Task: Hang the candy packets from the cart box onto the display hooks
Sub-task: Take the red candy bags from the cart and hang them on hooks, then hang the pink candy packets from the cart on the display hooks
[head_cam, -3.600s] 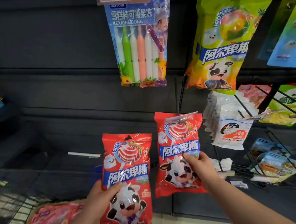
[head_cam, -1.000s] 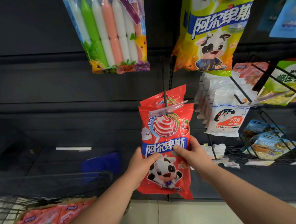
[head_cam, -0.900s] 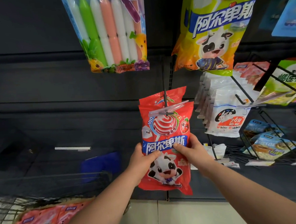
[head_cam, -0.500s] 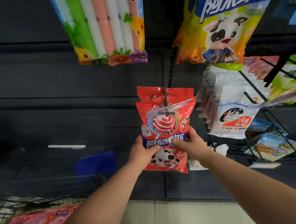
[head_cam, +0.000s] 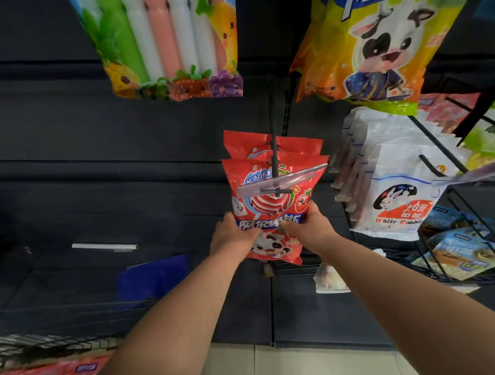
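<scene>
Candy packet (head_cam: 270,206) now sits on hook (head_cam: 274,153), in front of second packet (head_cam: 298,145); left hand (head_cam: 231,234) and right hand (head_cam: 312,226) still pinch it; release pending.

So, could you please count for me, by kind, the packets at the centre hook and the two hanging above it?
Red lollipop packets: 2, the front red packet at the centre hook, gripped by the left hand and right hand, and the rear red packet.
Yellow-green lollipop packet: 1
Jelly stick pack: 1
Total: 4
</scene>
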